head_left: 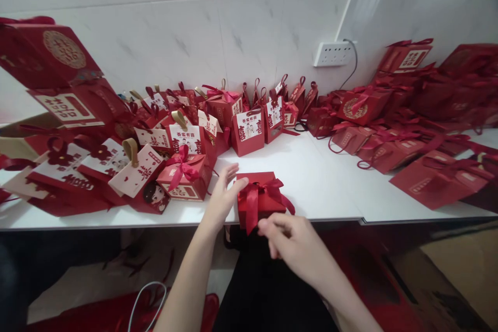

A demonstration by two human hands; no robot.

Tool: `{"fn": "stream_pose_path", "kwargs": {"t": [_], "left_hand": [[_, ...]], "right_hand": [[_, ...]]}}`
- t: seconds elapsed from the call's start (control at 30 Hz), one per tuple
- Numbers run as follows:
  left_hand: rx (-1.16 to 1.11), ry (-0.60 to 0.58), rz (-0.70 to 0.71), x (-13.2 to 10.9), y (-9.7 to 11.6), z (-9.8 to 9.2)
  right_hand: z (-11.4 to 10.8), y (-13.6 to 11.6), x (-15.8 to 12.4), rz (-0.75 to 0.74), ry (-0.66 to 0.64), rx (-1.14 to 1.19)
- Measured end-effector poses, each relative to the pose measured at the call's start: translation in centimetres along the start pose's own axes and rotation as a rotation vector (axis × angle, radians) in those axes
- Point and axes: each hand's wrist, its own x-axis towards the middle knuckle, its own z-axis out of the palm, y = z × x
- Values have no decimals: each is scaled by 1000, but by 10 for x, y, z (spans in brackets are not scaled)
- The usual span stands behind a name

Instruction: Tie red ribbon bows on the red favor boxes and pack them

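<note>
Red box [268, 208] w/ bow [267, 187], contents hidden.

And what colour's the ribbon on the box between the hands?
Red; the ribbon shows best in the head view.

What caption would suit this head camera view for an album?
Left hand and right hand at a beribboned red box, white table beneath.
</note>
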Motion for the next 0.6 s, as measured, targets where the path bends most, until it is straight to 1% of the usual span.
{"fn": "stream_pose_path", "kwargs": {"t": [0.03, 0.07, 0.17, 0.3, 0.37, 0.43, 0.53, 0.6], "left_hand": [[-18, -43, -36, 1, 2, 1], [-37, -76, -67, 0, 3, 3], [-92, -113, -119, -6, 2, 5], [-145, -106, -93, -16, -4, 8], [-144, -106, -83, -17, -5, 10], [-120, -95, -72, -15, -4, 13], [-48, -80, -50, -7, -2, 18], [12, -91, -63, -1, -1, 20]], "right_hand": [[7, 0, 0, 12, -39, 1], [13, 0, 2, 12, -43, 10], [22, 4, 10, -3, 16, 52], [16, 12, 15, -33, 71, 87], [11, 15, 16, -61, 77, 101], [7, 17, 20, -81, 42, 104], [4, 20, 25, -81, -52, 108], [4, 22, 27, -71, -77, 120]]}}
